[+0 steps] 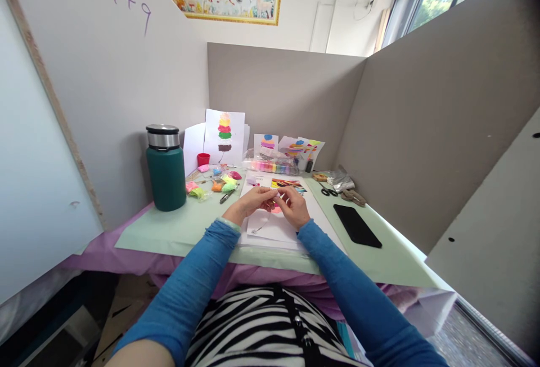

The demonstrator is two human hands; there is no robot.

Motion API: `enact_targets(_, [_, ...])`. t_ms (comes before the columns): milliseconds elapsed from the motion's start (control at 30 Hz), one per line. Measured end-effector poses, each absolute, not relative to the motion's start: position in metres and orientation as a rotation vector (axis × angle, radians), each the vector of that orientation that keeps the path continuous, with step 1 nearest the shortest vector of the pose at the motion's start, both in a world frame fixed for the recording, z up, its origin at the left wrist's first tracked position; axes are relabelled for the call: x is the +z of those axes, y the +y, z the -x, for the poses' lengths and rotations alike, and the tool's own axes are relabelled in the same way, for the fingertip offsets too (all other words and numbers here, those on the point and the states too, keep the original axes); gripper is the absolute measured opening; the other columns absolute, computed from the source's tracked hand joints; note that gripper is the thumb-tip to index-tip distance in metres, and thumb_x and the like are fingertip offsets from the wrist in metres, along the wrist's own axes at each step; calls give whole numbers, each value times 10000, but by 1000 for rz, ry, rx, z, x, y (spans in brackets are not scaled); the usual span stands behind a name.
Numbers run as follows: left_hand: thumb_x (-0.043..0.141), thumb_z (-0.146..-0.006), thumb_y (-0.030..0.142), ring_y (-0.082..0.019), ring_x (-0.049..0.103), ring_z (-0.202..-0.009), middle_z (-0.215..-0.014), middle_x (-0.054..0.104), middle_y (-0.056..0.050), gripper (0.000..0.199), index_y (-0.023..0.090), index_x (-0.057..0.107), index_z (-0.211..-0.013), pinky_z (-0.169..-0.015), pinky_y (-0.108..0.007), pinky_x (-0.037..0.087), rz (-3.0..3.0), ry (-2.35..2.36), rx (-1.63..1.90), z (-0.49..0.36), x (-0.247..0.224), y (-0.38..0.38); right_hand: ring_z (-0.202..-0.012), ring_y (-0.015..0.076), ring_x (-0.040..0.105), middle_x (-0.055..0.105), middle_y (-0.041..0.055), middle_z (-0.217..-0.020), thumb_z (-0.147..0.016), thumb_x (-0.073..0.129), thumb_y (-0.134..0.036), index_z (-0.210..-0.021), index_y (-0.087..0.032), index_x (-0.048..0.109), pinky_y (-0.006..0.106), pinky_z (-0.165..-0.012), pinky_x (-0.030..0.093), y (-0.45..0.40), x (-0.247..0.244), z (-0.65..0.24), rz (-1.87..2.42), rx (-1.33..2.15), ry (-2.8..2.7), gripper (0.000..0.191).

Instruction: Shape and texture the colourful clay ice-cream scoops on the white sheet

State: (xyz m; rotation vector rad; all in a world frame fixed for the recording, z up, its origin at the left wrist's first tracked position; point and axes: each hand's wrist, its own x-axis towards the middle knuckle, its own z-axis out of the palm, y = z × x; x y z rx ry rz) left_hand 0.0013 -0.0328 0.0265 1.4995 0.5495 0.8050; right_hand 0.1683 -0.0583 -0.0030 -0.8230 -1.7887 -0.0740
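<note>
My left hand point(256, 201) and my right hand point(293, 205) meet over the white paper point(270, 231), both closed with their fingertips together. Pinched between them is a small pale lump of modelling clay point(277, 193), mostly hidden by the fingers. Beneath the hands, a pink patch point(277, 209) and a thin drawn line show on the paper. Just beyond lies a sheet with colourful stripes point(287, 184). To the left are several soft lumps of coloured clay, some in clear wrapping, among them an orange lump point(216, 187). A dark pen point(226, 196) lies nearer my left hand.
A green bottle point(165, 173) stands at left, and a red cup point(203, 159) stands by a propped picture point(224, 136). A clear case of coloured pieces point(274, 166) lies at the back. Scissors point(328, 191) and a black phone point(356, 226) lie right. Grey partitions point(287, 85) enclose the table.
</note>
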Motion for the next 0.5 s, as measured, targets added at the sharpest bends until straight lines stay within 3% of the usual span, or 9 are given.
enact_targets(500, [714,-699,558,-102,546,-565,-610,580,-21,477,92,653,-777,-615,-265,433,-1546,562,798,-2,25,-32,-619,122,533,626,44,-874,-905,550,-370,-923,-197,609,273,-591,457,-57,-4,-169,839,-79,-1787,184])
